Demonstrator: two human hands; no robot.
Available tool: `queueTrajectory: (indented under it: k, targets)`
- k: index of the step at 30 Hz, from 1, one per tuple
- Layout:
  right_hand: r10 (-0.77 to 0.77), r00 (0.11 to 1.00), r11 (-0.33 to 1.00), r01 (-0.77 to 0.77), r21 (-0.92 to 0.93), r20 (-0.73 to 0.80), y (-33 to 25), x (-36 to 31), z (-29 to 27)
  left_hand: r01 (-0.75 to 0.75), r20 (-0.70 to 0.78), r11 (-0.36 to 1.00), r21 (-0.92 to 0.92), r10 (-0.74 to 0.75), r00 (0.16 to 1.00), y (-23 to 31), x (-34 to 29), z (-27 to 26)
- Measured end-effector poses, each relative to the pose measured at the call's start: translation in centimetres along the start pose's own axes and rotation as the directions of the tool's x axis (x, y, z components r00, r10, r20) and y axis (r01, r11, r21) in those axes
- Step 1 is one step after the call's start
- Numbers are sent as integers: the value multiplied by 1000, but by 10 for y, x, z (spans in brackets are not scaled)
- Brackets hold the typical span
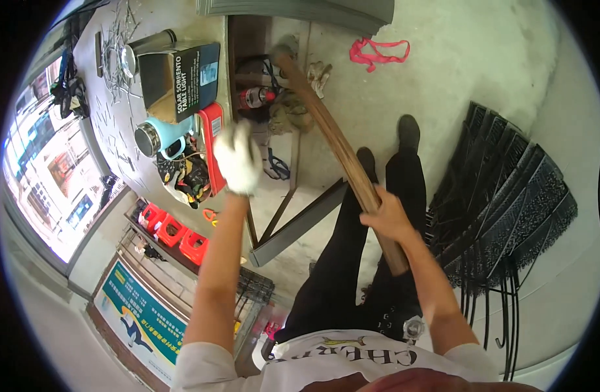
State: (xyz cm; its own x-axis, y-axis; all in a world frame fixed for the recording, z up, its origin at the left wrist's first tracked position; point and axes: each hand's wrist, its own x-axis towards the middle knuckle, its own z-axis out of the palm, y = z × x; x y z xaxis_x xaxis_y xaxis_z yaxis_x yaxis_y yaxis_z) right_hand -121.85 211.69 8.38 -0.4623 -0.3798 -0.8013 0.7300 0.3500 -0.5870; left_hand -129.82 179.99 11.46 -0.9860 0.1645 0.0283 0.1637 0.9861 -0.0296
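My bare right hand (391, 215) is closed around the lower part of a long brown wooden pole (342, 147), which slants up and to the left from beside my legs. The pole's far end reaches the shelf area under the workbench. In a white glove, my left hand (238, 160) is raised at the bench edge, next to a long red box (213, 147). Motion blurs its fingers, so their grip is unclear. A light blue mug with a handle (163, 137) lies on the bench near that glove, below an open cardboard box (179, 81). Beside them sits a black patterned bag (186, 176).
Black bristly brush-like pieces (502, 196) with long rods are stacked at right. A grey metal beam (300, 222) slants near my left leg. A pink strap (379, 53) lies on the floor. A red-capped bottle (255, 98) rests under the bench; red stools (173, 230) stand at left.
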Motion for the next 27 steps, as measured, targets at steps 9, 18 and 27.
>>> queueTrajectory:
  k: [9,18,27]
  targets:
    - [370,928,751,-279,598,-32,-50,-39,-7,209,-52,977,32,-207,977,-47,89,58]
    - [477,821,803,-264,534,-312,-111,-23,-100,224,124,972,-67,-215,969,-15,97,33]
    - [278,889,936,-166,309,-364,-214,-3,-204,351,377,923,-156,-273,885,-16,113,-7]
